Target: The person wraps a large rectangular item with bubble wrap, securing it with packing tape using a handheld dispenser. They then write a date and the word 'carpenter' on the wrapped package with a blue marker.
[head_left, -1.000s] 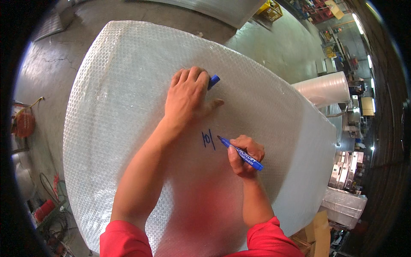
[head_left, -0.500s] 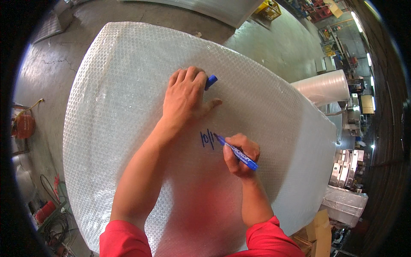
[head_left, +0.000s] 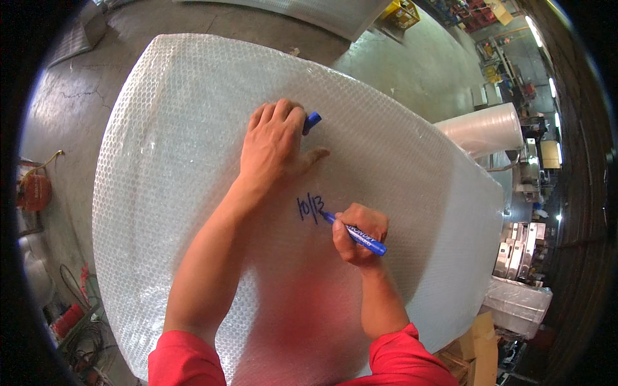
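A large bubble-wrapped panel (head_left: 193,122) fills the middle of the view. Dark blue handwriting (head_left: 310,207) stands near its centre. My right hand (head_left: 362,233) grips a blue marker (head_left: 368,243) in a writing hold, its tip touching the wrap at the end of the strokes. Above and left of the writing, my left hand (head_left: 275,143) lies on the wrap with its fingers slightly curled and its thumb stretched aside. A blue marker cap (head_left: 311,122) pokes out from beside its index finger, apparently held there; the cap's other end is hidden.
A roll of clear wrap (head_left: 486,130) stands beyond the panel's right edge. Below it are shiny metal boxes (head_left: 520,254), a wrapped package (head_left: 518,305) and cardboard (head_left: 479,344). Left of the panel lie an orange-red machine (head_left: 35,188) and dark cables (head_left: 84,347) on the concrete floor.
The marker has added strokes at the right end of the writing, and its tip now sits slightly lower. My left hand keeps its place, with the cap still beside its finger.
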The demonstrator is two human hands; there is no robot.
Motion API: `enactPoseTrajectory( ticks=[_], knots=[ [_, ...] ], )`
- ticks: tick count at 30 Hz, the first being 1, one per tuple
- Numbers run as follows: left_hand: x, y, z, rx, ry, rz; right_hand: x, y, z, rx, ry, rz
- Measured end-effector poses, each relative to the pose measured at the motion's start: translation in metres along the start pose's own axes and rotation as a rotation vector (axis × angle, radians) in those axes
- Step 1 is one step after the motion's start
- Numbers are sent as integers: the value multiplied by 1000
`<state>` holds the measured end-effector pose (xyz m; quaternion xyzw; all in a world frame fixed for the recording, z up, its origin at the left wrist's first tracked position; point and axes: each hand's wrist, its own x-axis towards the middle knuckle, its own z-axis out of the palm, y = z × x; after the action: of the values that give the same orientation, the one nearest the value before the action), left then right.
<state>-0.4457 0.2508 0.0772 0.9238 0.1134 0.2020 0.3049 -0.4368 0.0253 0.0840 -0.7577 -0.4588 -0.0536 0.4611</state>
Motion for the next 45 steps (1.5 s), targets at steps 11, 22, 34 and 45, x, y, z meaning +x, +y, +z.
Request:
enactPoseTrajectory(
  ticks=[11, 22, 34, 45],
  knots=[
    [-1, 1, -2, -32, 26, 9, 0, 4, -3, -36, 5, 123],
    [1, -1, 0, -16, 23, 10, -2, 4, -2, -21, 73, 193],
    [0, 3, -4, -23, 20, -14, -3, 6, -4, -92, 205, 167],
    [1, 1, -3, -8, 25, -10, -10, 4, -11, -81, 222, 148]
  ],
)
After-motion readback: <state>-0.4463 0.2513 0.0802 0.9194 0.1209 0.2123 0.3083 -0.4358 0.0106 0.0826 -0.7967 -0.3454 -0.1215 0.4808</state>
